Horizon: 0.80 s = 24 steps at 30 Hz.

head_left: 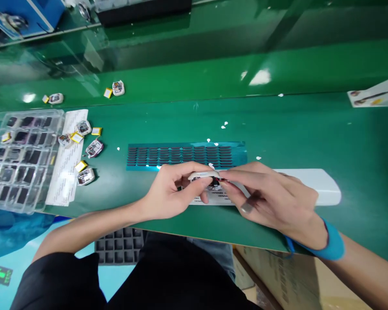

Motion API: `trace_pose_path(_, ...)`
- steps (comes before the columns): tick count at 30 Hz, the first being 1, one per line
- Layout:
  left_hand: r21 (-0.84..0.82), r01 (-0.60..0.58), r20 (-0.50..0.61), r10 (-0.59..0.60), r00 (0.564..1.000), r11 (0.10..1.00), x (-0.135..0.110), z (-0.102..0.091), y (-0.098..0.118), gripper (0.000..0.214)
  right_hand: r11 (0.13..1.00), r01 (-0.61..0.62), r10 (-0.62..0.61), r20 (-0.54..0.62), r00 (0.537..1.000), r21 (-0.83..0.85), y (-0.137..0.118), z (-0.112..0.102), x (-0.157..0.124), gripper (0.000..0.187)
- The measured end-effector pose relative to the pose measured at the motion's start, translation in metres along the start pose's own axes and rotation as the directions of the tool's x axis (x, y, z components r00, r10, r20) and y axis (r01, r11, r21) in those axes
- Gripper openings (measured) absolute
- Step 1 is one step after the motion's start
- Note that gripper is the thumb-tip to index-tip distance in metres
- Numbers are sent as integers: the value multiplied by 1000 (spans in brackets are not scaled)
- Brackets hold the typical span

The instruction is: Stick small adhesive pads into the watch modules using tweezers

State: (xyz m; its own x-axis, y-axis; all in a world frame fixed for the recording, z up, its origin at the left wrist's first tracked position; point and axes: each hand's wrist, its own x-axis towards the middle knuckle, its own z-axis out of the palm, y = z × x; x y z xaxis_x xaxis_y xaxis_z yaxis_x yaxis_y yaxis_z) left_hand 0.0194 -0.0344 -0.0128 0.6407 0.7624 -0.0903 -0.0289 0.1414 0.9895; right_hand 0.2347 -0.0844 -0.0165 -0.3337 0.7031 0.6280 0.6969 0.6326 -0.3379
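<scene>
My left hand [173, 189] is closed in a pinch on a small white electronic part [203, 175] with dark and red bits showing under it. My right hand [271, 198] meets it from the right, fingers pressed together at the same part; a blue wristband [333, 243] is on that wrist. Both hands hover over a white strip [323, 185] with printed labels, just in front of a teal sheet of small dark pads [184, 155].
A clear compartment tray [19, 159] with dark pieces lies at the left on the green table [294, 129]. Several small modules with yellow squares [86, 150] are scattered beside it. A black grid tray [119, 245] sits below the table edge; a cardboard box [278, 275] is lower right.
</scene>
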Motion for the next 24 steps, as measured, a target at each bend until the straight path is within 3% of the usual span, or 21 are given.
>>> trace_pose_path(9,19,83,-50,-82,995,996,-5,-3,3,29,993,61,-53,82,995,-97,0,-2,-8,36)
trace_pose_path(12,142,27,-68,-17,998,989,-5,-2,4,30,981,105,-86,118,989,-163,-2,-3,-5,32)
trace_pose_path(16,330,-84,-82,118,990,940,-1,-5,-1,31,953,203,-140,265,954,-227,-2,-9,6,30)
trace_pose_path(19,337,-134,-80,170,982,932,2,-9,-2,32,962,164,-107,249,963,-220,-2,-11,16,31)
trace_pose_path(24,241,-113,-99,140,985,964,4,-13,0,30,990,44,-20,174,985,-137,0,-11,28,28)
